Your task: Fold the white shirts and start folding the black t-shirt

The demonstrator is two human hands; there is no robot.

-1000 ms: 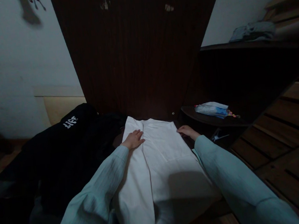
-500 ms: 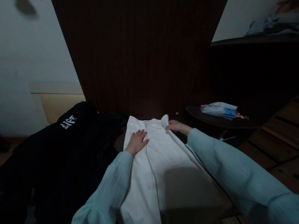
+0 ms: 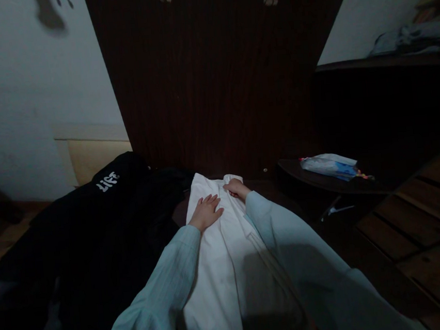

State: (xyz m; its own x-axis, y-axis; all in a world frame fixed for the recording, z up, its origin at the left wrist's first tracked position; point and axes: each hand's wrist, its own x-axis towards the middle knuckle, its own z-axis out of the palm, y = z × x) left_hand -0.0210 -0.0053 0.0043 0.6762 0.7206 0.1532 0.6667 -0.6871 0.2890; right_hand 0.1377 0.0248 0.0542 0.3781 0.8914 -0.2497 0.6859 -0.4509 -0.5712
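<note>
A long white garment (image 3: 214,285) lies lengthwise in front of me, narrower at its far end, with a crease running down it. My left hand (image 3: 206,213) rests palm down with fingers spread on its left part near the far end. The fingers of my right hand (image 3: 237,188) are closed on the right edge of the cloth, which is turned inward over the middle. Below that hand, the right side of the garment is bunched in folds, partly behind my sleeve. What exact kind of garment it is, I cannot tell.
Black clothing (image 3: 96,249) with white lettering lies heaped on the left. A dark wooden panel (image 3: 212,82) rises behind the garment. On the right, a blue and white packet (image 3: 331,166) sits on a dark curved shelf (image 3: 294,172). Wooden slats (image 3: 434,212) lie beyond it.
My right hand has moved left with the garment's right edge, turning it inward. My left hand stays on the cloth. The view has shifted slightly.
</note>
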